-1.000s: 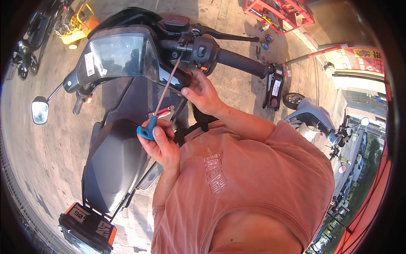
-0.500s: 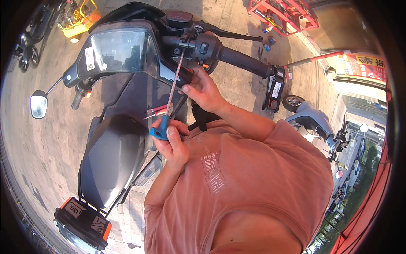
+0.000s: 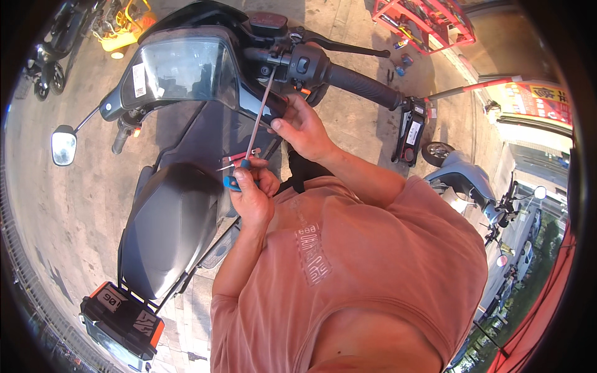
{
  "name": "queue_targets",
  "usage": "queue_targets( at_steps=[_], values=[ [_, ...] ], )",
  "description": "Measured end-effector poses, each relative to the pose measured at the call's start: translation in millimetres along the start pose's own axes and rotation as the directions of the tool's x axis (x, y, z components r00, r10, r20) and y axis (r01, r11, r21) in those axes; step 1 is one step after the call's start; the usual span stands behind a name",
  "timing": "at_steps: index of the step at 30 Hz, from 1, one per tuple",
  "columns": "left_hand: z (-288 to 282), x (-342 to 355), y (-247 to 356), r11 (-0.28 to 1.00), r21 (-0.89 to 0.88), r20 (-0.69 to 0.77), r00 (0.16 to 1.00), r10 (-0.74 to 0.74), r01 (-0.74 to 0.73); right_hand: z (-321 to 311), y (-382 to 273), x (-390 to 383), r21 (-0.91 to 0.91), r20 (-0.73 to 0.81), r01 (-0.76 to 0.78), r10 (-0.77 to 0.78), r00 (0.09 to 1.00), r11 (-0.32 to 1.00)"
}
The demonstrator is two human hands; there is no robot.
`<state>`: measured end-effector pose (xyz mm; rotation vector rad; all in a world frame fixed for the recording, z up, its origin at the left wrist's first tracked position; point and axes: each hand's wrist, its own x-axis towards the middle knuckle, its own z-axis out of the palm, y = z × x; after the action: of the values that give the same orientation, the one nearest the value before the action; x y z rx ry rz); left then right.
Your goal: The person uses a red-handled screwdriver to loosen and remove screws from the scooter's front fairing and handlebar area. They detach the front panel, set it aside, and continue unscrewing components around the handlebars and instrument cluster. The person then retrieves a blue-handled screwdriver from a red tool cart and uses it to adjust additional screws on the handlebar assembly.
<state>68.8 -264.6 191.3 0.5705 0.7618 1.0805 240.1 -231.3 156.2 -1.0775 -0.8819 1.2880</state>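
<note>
My left hand (image 3: 254,194) is closed around the blue handle of a T-handle hex key (image 3: 231,183). Its long thin shaft (image 3: 260,121) slants up to the clamp (image 3: 268,69) beside the handlebar switch housing (image 3: 306,65) of a black scooter. The tip at the clamp is too small to make out. My right hand (image 3: 305,132) grips the lower corner of the dark cover (image 3: 266,112) around the scooter's display, close beside the shaft; some of its fingertips are hidden. A red-handled tool (image 3: 239,156) lies on the scooter beyond my left hand.
The scooter's seat (image 3: 177,230) lies to the left, with a mirror (image 3: 64,145) sticking out farther left. The right handlebar grip (image 3: 364,86) and brake lever (image 3: 342,46) reach over a floor jack (image 3: 410,133). A red tool cart (image 3: 426,25) and a blue-grey scooter (image 3: 463,177) stand at right.
My left hand has turned the hex key's handle, and its fingers now wrap over more of it. My right hand stays at the cover. The whole view has shifted slightly.
</note>
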Motion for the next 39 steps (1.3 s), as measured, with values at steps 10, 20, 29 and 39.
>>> queue_targets(
  at_steps=[10,20,29,39],
  values=[
    [5.0,3.3,4.7,0.988,0.132,-0.090,0.992,0.087,-0.074,-2.1,-3.8,2.1,-0.033,0.003,-0.022,0.022,1.000,0.999],
    [1.0,6.6,-13.4,0.989,-0.095,-0.079,0.992,0.103,-0.110,-3.3,-3.1,2.6,0.076,0.034,-0.009,0.006,0.999,0.997],
    [6.1,15.3,1.3,0.992,0.046,-0.148,0.981,0.123,-0.118,9.4,3.7,11.8,-0.101,-0.059,0.115,-0.121,0.991,0.988],
    [23.8,19.1,10.6,0.989,0.144,-0.288,0.956,0.054,-0.013,6.3,7.2,18.8,-0.104,-0.025,0.121,-0.124,0.992,0.987]
  ],
)
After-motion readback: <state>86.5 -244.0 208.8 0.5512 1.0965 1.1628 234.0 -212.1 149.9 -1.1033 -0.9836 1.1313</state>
